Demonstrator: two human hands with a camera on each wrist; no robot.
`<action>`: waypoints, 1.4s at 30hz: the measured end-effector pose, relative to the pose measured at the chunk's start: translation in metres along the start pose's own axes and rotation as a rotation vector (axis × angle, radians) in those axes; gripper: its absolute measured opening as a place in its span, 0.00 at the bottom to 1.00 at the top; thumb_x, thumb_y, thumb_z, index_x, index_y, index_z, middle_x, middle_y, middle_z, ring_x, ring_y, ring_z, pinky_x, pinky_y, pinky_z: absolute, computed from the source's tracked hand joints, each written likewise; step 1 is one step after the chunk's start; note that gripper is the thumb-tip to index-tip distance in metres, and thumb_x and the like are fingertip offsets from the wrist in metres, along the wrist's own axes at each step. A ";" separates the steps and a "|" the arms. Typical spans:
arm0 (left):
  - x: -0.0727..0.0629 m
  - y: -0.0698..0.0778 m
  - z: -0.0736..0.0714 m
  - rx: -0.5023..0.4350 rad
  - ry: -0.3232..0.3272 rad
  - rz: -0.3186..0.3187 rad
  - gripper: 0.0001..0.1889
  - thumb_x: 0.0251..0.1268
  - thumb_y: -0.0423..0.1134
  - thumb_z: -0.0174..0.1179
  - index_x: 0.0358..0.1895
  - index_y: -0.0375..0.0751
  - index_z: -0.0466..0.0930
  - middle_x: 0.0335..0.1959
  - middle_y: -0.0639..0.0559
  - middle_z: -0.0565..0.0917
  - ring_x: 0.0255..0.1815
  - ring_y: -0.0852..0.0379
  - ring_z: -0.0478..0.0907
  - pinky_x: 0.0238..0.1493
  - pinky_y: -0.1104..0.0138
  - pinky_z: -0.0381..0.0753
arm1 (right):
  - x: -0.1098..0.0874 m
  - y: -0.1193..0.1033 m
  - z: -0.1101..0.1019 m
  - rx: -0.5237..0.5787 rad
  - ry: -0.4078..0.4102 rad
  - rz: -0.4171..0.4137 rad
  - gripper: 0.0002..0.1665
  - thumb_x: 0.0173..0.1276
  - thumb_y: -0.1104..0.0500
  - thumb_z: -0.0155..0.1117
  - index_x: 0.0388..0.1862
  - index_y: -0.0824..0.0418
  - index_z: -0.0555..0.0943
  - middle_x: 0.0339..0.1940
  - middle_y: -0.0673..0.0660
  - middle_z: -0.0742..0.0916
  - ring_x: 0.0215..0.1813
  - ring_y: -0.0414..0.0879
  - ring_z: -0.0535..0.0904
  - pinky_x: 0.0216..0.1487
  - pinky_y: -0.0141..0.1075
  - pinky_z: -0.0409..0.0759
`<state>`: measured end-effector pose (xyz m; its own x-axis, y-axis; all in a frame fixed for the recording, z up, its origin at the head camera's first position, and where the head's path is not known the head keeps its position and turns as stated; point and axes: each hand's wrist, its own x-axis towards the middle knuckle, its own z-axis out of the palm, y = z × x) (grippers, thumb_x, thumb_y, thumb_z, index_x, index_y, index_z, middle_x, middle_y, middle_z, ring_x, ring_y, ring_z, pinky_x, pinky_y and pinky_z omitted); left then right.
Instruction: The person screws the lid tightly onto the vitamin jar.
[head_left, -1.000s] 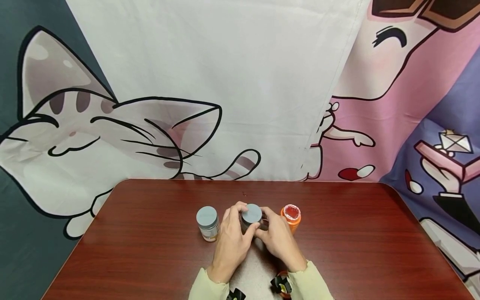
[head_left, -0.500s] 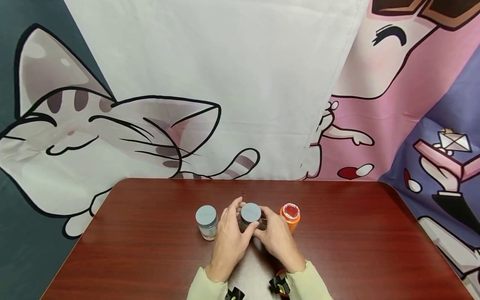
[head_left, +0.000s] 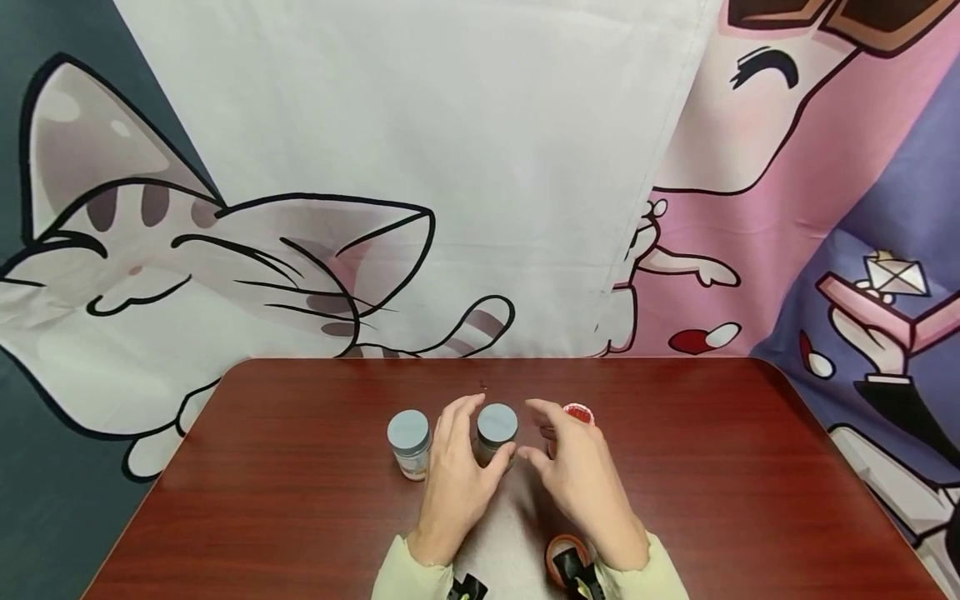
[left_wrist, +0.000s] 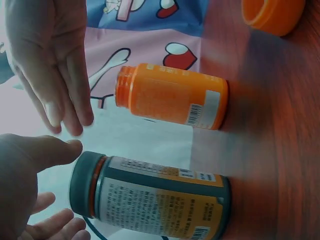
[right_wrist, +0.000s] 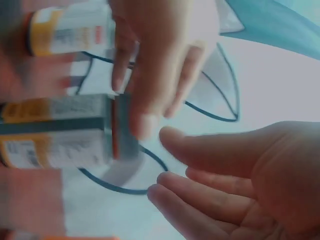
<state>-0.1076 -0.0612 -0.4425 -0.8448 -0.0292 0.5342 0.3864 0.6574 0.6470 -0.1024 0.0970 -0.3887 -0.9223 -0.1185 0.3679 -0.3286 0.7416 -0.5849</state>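
Note:
A dark bottle with a grey-green screw cap (head_left: 497,423) stands upright on the table. Its printed label (left_wrist: 150,200) has white and yellow panels. My left hand (head_left: 455,479) is beside it on the left, fingers extended behind and thumb tip right at the cap's edge. To the right of the bottle my right hand (head_left: 588,471) is held apart from it, thumb and fingers spread with nothing between them. Behind that hand, partly hidden in the head view, an uncapped orange bottle (left_wrist: 175,95) stands upright.
A smaller pale bottle with a grey-green cap (head_left: 409,442) stands left of my left hand. Near my right wrist lies a round orange cap (head_left: 558,562) with its hollow side up. The table's back edge (head_left: 375,361) meets a hanging printed cloth (head_left: 525,167).
My right hand has let go of the dark bottle and moved right, now covering part of the orange bottle. The left hand's fingers have loosened and straightened beside the cap.

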 end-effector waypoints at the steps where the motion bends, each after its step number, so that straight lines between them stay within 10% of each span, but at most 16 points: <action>1: 0.000 0.001 -0.001 0.005 0.012 0.007 0.36 0.48 0.40 0.80 0.63 0.42 0.75 0.59 0.48 0.76 0.58 0.51 0.75 0.57 0.55 0.75 | 0.000 0.000 -0.004 -0.006 0.017 0.005 0.33 0.49 0.67 0.82 0.56 0.59 0.83 0.43 0.56 0.90 0.44 0.49 0.87 0.43 0.45 0.84; 11: -0.007 0.018 -0.008 0.015 0.052 0.161 0.29 0.44 0.38 0.81 0.53 0.42 0.82 0.47 0.52 0.78 0.48 0.55 0.76 0.48 0.61 0.78 | -0.002 0.023 -0.028 -0.030 0.162 0.034 0.42 0.44 0.60 0.87 0.61 0.63 0.80 0.53 0.62 0.85 0.48 0.58 0.84 0.47 0.53 0.81; 29: -0.032 0.040 0.013 0.109 -0.343 0.507 0.26 0.49 0.51 0.77 0.51 0.45 0.83 0.49 0.56 0.78 0.49 0.61 0.77 0.53 0.68 0.76 | 0.001 0.075 -0.025 0.067 -0.130 0.276 0.48 0.50 0.50 0.84 0.67 0.67 0.73 0.58 0.72 0.83 0.54 0.64 0.83 0.52 0.54 0.81; 42: -0.043 0.039 0.026 0.295 -0.708 0.455 0.34 0.43 0.65 0.76 0.53 0.51 0.84 0.50 0.60 0.77 0.48 0.63 0.74 0.44 0.71 0.76 | 0.002 0.084 -0.014 0.164 -0.112 0.274 0.43 0.51 0.53 0.84 0.63 0.66 0.77 0.54 0.66 0.86 0.52 0.58 0.86 0.52 0.51 0.82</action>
<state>-0.0652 -0.0150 -0.4543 -0.7013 0.6897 0.1805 0.7116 0.6618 0.2359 -0.1292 0.1681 -0.4270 -0.9945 -0.0082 0.1041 -0.0851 0.6410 -0.7628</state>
